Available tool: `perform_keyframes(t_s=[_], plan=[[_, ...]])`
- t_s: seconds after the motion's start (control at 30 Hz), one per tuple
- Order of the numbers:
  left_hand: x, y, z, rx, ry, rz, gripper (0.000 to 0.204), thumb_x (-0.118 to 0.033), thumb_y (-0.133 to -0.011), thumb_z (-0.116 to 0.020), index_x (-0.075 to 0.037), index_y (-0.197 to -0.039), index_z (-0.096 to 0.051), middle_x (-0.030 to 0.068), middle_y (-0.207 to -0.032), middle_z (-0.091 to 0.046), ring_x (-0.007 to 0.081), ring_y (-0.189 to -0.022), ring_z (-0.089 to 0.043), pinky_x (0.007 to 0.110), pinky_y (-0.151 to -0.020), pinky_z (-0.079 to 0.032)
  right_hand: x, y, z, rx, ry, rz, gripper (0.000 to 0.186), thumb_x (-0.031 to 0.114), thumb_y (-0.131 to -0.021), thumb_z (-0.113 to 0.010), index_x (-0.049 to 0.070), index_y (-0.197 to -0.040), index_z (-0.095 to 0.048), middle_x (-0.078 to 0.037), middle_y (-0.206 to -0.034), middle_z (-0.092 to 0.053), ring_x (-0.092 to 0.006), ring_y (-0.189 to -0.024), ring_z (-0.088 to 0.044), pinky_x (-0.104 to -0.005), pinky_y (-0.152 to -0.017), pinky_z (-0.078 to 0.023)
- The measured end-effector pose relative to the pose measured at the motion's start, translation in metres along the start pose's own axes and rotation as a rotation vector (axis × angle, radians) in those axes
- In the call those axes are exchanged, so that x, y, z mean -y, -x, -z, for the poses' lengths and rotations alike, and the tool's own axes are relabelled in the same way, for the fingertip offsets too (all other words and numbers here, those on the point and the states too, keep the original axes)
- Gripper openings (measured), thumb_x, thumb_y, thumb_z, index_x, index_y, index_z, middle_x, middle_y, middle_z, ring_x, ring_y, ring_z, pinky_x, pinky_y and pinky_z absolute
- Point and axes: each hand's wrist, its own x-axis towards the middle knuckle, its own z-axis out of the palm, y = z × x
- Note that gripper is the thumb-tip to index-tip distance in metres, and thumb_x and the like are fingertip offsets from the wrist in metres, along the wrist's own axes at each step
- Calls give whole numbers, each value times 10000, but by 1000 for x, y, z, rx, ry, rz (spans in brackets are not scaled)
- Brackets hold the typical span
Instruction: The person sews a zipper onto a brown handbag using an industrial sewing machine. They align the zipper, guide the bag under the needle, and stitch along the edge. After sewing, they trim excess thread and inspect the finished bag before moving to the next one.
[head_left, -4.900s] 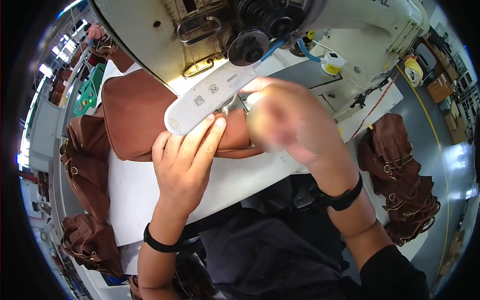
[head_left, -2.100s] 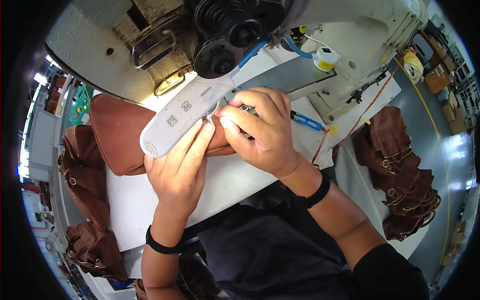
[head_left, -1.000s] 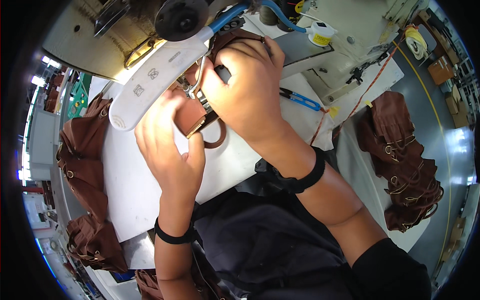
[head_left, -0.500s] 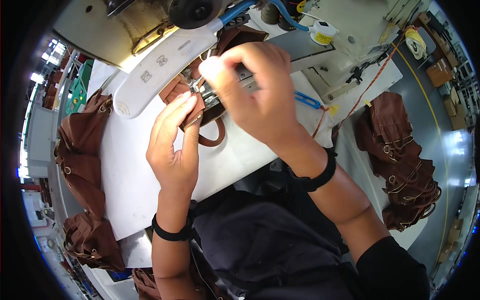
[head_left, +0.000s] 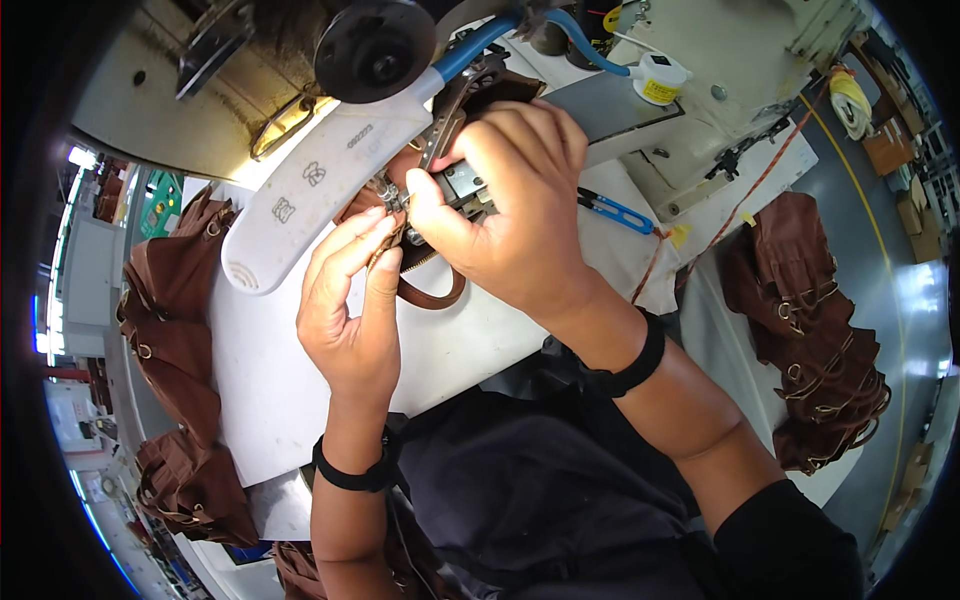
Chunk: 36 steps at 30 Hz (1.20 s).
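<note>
My left hand (head_left: 350, 315) pinches the edge of a brown leather bag (head_left: 362, 196) between thumb and fingers, beside the presser foot (head_left: 388, 190) of a sewing machine (head_left: 165, 85). Below the fingers, a zipper edge and a looped brown handle (head_left: 437, 298) of the bag show. Over the narrow metal machine bed (head_left: 463, 183) is my right hand (head_left: 515, 215), fingers curled and thumb pointing at the presser foot. Whatever lies within its fingers is hidden. A white paddle-shaped piece (head_left: 320, 185) joined to a blue tube reaches across above the left hand.
Brown leather bags (head_left: 805, 320) are heaped at the right, and more brown bags (head_left: 170, 310) line the left edge. A blue-handled tool (head_left: 620, 212) lies right of my right hand, near an orange cord (head_left: 722, 212). A small white bottle (head_left: 660, 78) stands on the machine.
My right hand, blurred and raised before, has come down onto the machine bed with its thumb near the presser foot. My left hand keeps its pinch on the bag, slightly shifted.
</note>
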Motion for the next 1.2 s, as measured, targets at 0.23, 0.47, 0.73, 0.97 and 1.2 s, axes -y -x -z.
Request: perform_keyframes(t_s=[0.23,0.47,0.73,0.97,1.2], plan=[[-2,-2,4,29,16,26,218,22,-955,-692,9,-1161,-762,161,-1197,-747,262,-1179,-689,379,-1056,-506,25,7,27,-18,3,-16,140,125,-828,-768,99,-936,-682,-47,-925,-661,-270,-1003,-614,-429,-1016,-396],[0,-9,18,105,28,34,221,29,-957,-690,33,-1167,-760,169,-1210,-754,275,-1177,-705,384,-1045,-526,46,-1,49,351,-429,-632,137,121,-980,-652,46,-871,-614,-42,-685,-582,-195,-590,-539,-359,-604,-425],[-2,4,6,40,-164,-156,288,71,-917,-697,22,-1197,-742,190,-1184,-749,337,-1169,-706,413,-1027,-543,61,5,39,468,-938,-1000,267,189,-1043,-531,-10,-915,-655,-49,-793,-699,-73,-608,-580,-261,-561,-484],[-2,8,9,36,-163,-185,330,93,-865,-736,-17,-1175,-762,154,-1200,-758,283,-1113,-728,351,-976,-561,64,9,37,386,-1040,-1162,232,170,-1045,-621,-29,-980,-721,-71,-851,-728,-82,-627,-627,-242,-579,-532],[-8,15,4,-4,111,117,293,42,-900,-761,-46,-1179,-782,146,-1200,-769,213,-1093,-738,334,-977,-562,66,17,32,278,-1152,-1255,186,133,-1020,-662,-43,-1002,-722,-94,-853,-722,-97,-625,-627,-260,-579,-549]])
